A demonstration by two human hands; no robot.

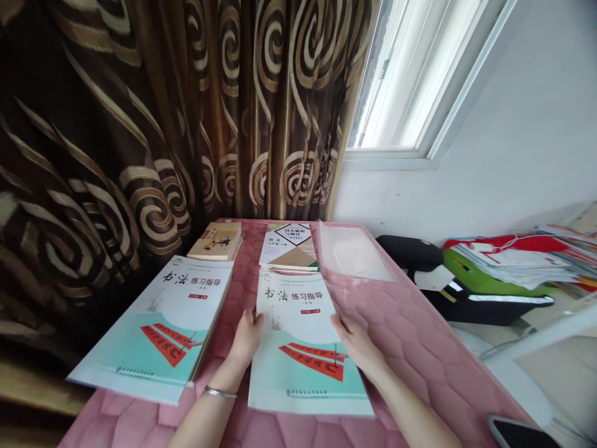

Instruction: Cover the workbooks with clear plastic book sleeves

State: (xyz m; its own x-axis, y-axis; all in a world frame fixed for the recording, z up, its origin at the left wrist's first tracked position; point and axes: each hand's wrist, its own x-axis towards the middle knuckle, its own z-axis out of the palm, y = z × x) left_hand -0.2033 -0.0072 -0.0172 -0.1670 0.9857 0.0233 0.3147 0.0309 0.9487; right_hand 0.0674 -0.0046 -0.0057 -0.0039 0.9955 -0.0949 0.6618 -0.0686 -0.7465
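There are 2 bare hands and 2 books with the same cover. The left hand (247,336) and the right hand (359,343) hold the middle book (305,336), 1 on each long side. The grip of each hand is closed on its edge; the fingers below are hidden. This book is at the near middle of the pink table (415,348), and whether it touches the surface I cannot tell.

On both covers I can read 书法 and 练习指导; the small red labels and the bottom lines are blurred. The second such book, the left book (156,326), lies at the left on a stack, and I cannot count the layers.

Behind it is 1 stack of small brown books (216,241). Behind the middle book is 1 white book (289,246) with 语文 and 同步解析与测评; its near edge is partly covered. To its right lies 1 clear plastic sleeve (352,252).

On the left wrist there is 1 silver bracelet (220,392). At the near right, 1 dark device (520,432) is cut off by the border. Beyond the table's right side are 1 black case (410,251) and piled papers (517,261), too mixed to count.
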